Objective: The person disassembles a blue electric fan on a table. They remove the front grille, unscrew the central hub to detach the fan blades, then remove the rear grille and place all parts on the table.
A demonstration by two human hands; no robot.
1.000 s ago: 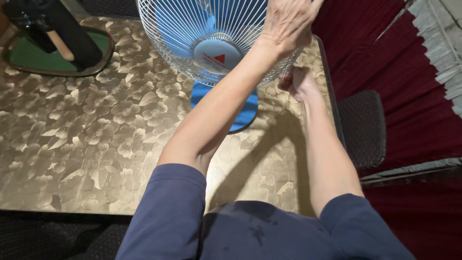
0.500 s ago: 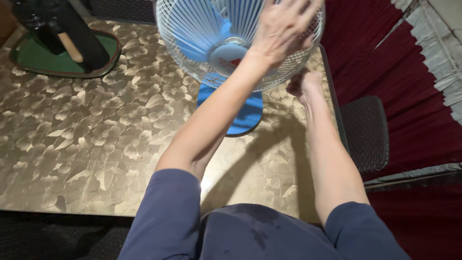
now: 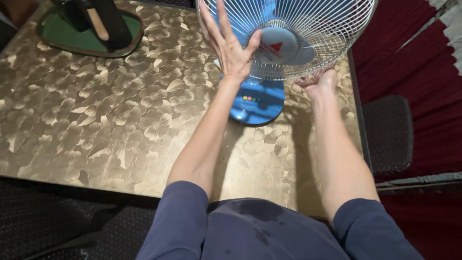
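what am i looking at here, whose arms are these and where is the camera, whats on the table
There is no machine here: the camera sits on a person's head and looks down, so the two bare arms coming up from the dark blue sleeves belong to the wearer. The single view shows a gold table with an embossed flower pattern. On it stands a blue desk fan with a white wire grille and a blue base carrying a row of small coloured buttons. The left hand lies open, palm flat against the front of the grille. The right hand grips the grille's lower rim from below. At the far left of the table is a green oval base with a black stand on it. A dark woven chair stands to the right, against red cloth.
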